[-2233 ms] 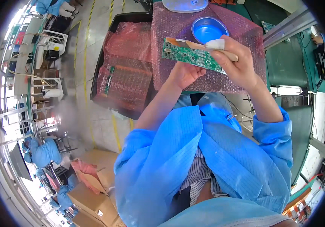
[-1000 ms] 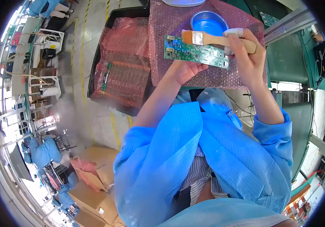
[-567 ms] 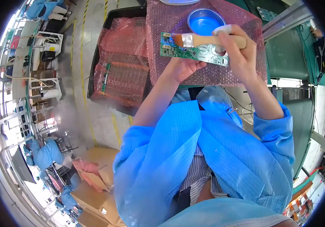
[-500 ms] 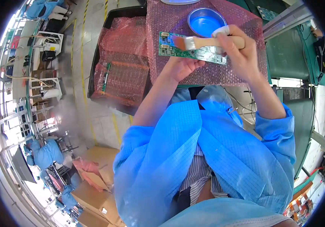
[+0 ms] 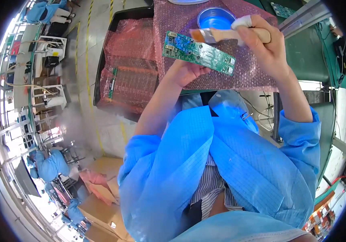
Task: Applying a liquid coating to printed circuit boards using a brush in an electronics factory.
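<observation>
We log pink bubble wrap (image 5: 221, 76) beneath; left hand (image 5: 185, 70) grips the green circuit board (image 5: 199, 53) from below, right hand (image 5: 267, 48) clasps a wooden-handled brush (image 5: 221, 35) above it.

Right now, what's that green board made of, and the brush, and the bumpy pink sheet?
The green board looks like rigid matte circuit-board laminate, dotted with small parts. The brush seems to have a pale wooden handle and tan bristles. The bumpy pink sheet looks like soft plastic bubble wrap, by its rows of shiny bubbles.

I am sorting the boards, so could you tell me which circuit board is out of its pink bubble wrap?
The green circuit board held up in the left hand is bare; the right hand holds a brush over it. The boards in the black tray remain wrapped.
</observation>
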Action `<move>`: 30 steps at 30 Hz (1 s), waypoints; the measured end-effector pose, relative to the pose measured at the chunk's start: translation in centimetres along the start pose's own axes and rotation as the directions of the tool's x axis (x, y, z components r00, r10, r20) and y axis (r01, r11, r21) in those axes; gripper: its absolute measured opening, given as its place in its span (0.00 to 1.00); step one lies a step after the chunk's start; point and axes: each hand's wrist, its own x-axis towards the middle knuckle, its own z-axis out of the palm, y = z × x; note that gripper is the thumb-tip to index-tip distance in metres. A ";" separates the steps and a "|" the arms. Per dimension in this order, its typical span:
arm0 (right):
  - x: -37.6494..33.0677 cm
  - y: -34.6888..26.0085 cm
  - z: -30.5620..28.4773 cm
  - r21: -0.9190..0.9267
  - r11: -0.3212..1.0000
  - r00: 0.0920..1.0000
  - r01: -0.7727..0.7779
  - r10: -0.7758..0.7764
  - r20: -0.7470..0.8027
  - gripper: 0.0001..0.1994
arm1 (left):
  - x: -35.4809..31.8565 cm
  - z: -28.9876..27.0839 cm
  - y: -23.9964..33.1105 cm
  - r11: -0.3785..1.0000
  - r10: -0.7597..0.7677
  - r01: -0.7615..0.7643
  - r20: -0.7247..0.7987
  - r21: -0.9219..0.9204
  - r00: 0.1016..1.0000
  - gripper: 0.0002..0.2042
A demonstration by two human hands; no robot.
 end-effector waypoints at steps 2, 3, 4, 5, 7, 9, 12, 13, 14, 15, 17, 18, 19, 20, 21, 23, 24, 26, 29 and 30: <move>0.1 0.1 -0.1 -0.036 0.999 1.000 0.023 -0.023 0.015 0.07 | -0.1 0.0 0.1 1.000 -0.003 0.002 0.020 0.013 1.000 0.21; 0.1 0.1 -0.2 -0.028 0.999 0.999 0.037 -0.037 0.018 0.07 | -0.2 0.0 0.2 1.000 0.015 -0.015 0.030 0.006 0.999 0.21; 0.0 0.1 -0.2 -0.062 0.998 0.997 0.013 -0.008 0.076 0.07 | -0.2 0.0 0.3 1.000 0.024 -0.024 0.047 0.004 0.999 0.21; -0.1 0.0 -0.2 -0.099 0.995 0.990 -0.005 0.019 0.143 0.07 | -0.3 0.0 0.4 0.999 0.038 -0.037 0.074 -0.012 0.997 0.21; -0.3 0.0 -0.1 -0.110 0.990 0.990 -0.089 0.099 0.096 0.07 | -0.4 0.1 0.6 0.999 0.022 -0.022 0.002 0.032 1.000 0.21; -0.5 0.0 0.0 -0.068 0.993 0.995 -0.097 0.099 0.027 0.07 | -0.4 0.2 0.7 0.999 0.034 -0.032 -0.032 0.037 0.999 0.21; -0.7 0.2 0.4 -0.013 0.999 0.999 -0.047 0.046 -0.013 0.07 | -0.4 0.1 0.8 0.998 0.067 -0.067 -0.010 0.003 0.998 0.21; -0.7 0.3 0.4 -0.047 0.997 0.997 -0.064 0.067 0.045 0.07 | -0.4 0.0 1.0 0.998 0.065 -0.064 0.017 -0.007 0.998 0.21; -0.7 0.4 0.6 -0.083 0.994 0.992 -0.069 0.078 0.103 0.07 | -0.4 -0.1 1.2 0.998 0.063 -0.063 0.029 -0.014 0.998 0.21; -0.8 0.4 0.7 -0.054 0.995 0.994 -0.084 0.088 0.067 0.07 | -0.5 -0.2 1.3 0.998 0.064 -0.064 0.005 0.002 0.998 0.21; -0.9 0.3 1.0 0.001 0.995 0.995 -0.098 0.098 -0.008 0.07 | -0.6 -0.3 1.3 0.998 0.051 -0.045 -0.143 0.042 0.988 0.21; -1.0 0.2 1.1 0.041 0.995 0.992 -0.091 0.094 -0.080 0.06 | -0.6 -0.4 1.3 0.997 0.072 -0.069 -0.083 0.043 0.994 0.22; -1.1 0.2 1.2 0.044 0.993 0.993 -0.111 0.112 -0.023 0.06 | -0.6 -0.5 1.2 0.996 0.084 -0.079 -0.094 0.049 0.992 0.22; -1.1 0.2 1.3 0.061 0.992 0.994 -0.114 0.114 0.002 0.06 | -0.6 -0.5 1.2 0.995 0.099 -0.097 -0.055 0.037 0.994 0.22; -1.2 0.3 1.3 0.061 0.989 0.989 -0.133 0.129 0.070 0.06 | -0.6 -0.6 1.2 0.995 0.093 -0.093 -0.028 0.030 0.995 0.21; -1.3 1.2 1.0 -0.016 0.985 0.984 -0.173 0.174 0.041 0.06 | -0.9 -0.8 1.4 0.992 0.118 -0.119 -0.045 -0.027 0.992 0.20; -1.4 1.9 0.6 -0.053 0.980 0.981 -0.189 0.192 0.043 0.06 | -1.1 -0.9 1.5 0.990 0.131 -0.134 -0.067 -0.045 0.989 0.20; -1.2 4.3 -0.3 -0.076 0.977 0.974 -0.198 0.188 -0.128 0.08 | -1.5 -1.3 1.6 0.990 0.096 -0.109 -0.142 -0.087 0.985 0.17; -1.2 9.0 -1.9 0.013 0.929 0.858 -0.370 0.346 -0.380 0.09 | -1.6 -1.8 1.1 0.989 0.069 -0.084 -0.122 -0.118 0.990 0.16; -1.1 10.5 -2.0 0.018 0.914 0.825 -0.405 0.374 -0.423 0.10 | -1.6 -2.0 0.8 0.988 0.044 -0.058 -0.105 -0.141 0.994 0.17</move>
